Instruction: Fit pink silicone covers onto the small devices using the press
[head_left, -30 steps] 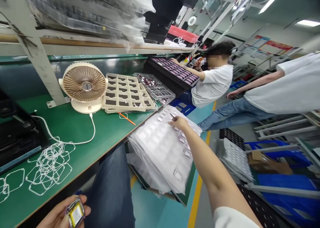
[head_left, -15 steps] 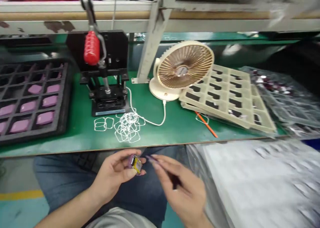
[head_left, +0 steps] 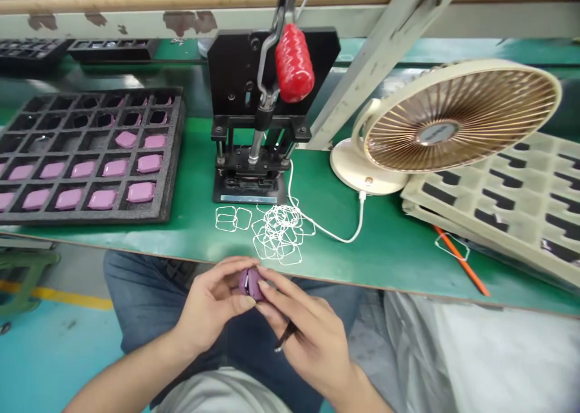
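Note:
Both hands meet over my lap, just in front of the green bench [head_left: 389, 250]. My left hand [head_left: 212, 307] pinches a small purple part [head_left: 250, 282] between thumb and fingers. My right hand [head_left: 308, 334] presses its thumb and forefinger on the same purple part, and a thin dark tool sticks out between its lower fingers. Directly beyond the hands lies a pile of thin white wire-like frames [head_left: 278, 232]. Behind that stands a black hand press [head_left: 263, 117] with a red handle [head_left: 294, 63].
A black foam tray [head_left: 174, 159] with several purple parts sits at the left. A beige desk fan [head_left: 448, 126] and its white cable stand right of the press. Beige compartment trays [head_left: 507, 208] and an orange pen [head_left: 462, 262] lie at the right. White plastic sheets are at the lower right.
My view swung left from the white sheets to the press. The right hand came back from the sheets and closed onto the part in the left hand; the part's yellow face no longer shows.

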Demonstrator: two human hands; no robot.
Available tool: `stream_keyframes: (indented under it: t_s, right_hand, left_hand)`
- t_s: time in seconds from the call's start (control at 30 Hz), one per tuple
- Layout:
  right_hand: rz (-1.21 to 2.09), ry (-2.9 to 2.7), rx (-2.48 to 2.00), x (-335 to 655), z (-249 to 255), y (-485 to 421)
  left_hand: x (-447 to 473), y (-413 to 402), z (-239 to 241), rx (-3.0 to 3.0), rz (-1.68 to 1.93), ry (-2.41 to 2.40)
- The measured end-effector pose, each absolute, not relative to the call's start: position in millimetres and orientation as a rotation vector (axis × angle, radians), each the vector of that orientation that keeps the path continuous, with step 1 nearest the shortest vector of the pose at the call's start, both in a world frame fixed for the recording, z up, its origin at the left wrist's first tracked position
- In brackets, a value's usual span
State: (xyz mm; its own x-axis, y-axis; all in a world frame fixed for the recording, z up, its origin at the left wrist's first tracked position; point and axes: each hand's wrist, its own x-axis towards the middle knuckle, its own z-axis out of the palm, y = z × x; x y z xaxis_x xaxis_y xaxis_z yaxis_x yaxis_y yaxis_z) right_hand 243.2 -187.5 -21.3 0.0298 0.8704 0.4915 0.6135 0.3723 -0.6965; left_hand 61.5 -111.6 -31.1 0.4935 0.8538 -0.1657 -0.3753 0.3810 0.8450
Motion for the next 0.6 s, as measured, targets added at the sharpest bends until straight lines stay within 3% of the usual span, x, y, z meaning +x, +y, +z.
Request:
stream_keyframes:
  t_s: [0.23, 0.6]
  right_hand:
    - [0.554, -1.494, -1.277, 251.5, -15.1, -180.6]
    - [0.455, -1.637, -1.292, 248.1, -21.9, -184.5]
  left_hand:
    - [57.9, -104.4, -34.2, 0.929, 0.829, 0.605]
    - [55.7, -102.4, -28.4, 0.945, 0.855, 0.630]
